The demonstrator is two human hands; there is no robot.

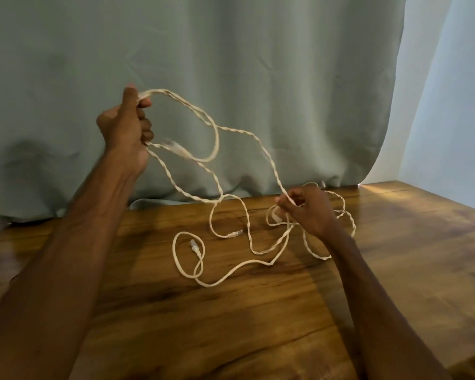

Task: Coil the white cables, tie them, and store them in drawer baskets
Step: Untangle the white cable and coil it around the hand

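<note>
While coiling was under way, left hand (126, 127) above the bench (231, 325) gripped looped white cables (157, 91); right hand (307, 209), low over the bench, pinched one strand. Next likely needed: untwisting slack, another loop.

The cables (231, 266) sprawl on the table (258, 325), before the curtain (231, 64), strung between both raised hands.

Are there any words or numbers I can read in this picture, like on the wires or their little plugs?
No words or numbers can be read.
The white cables show no print.
The clear plugs are too small and blurred to show any marking.
The curtain and the wooden table are plain, with no labels or signs.
</note>
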